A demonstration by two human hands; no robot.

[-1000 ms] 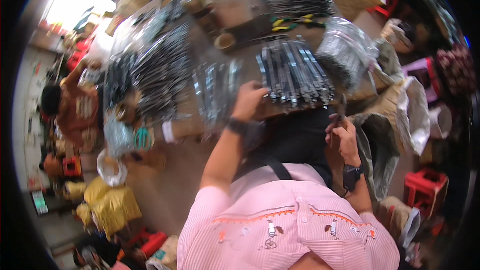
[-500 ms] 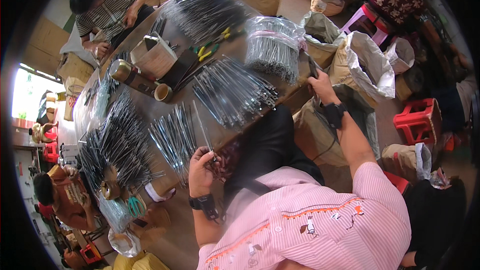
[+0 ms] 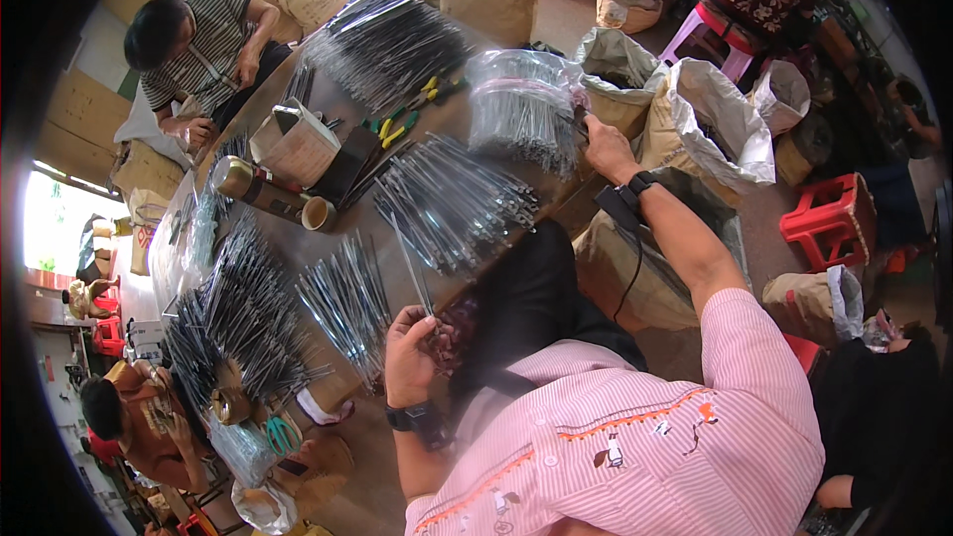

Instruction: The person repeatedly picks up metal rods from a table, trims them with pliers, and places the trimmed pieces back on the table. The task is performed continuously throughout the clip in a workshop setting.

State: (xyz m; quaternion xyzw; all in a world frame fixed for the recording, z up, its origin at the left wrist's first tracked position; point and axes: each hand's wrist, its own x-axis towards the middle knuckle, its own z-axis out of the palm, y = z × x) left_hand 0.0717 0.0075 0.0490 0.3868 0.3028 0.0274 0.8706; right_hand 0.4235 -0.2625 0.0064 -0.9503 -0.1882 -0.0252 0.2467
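Observation:
My left hand is closed in a pinch on the lower end of a long thin metal strip, which stands up above the table's near edge. There may be more than one strip. My right hand is at the right edge of a plastic-wrapped bundle of thin rods. Its fingers are curled, and something dark shows at their tips, too small to make out. Fanned metal strips lie beyond my left hand, and a smaller row of strips lies to its left.
Dark strips are heaped at the table's left, near a thermos, a cup and a carton. Pliers lie farther back. Open sacks and a red stool stand right. A person in stripes sits across.
My right hand has moved left and up against the wrapped bundle, and the dark tool-like thing in it is now mostly hidden. My left hand keeps its pinch. The whole view has shifted slightly.

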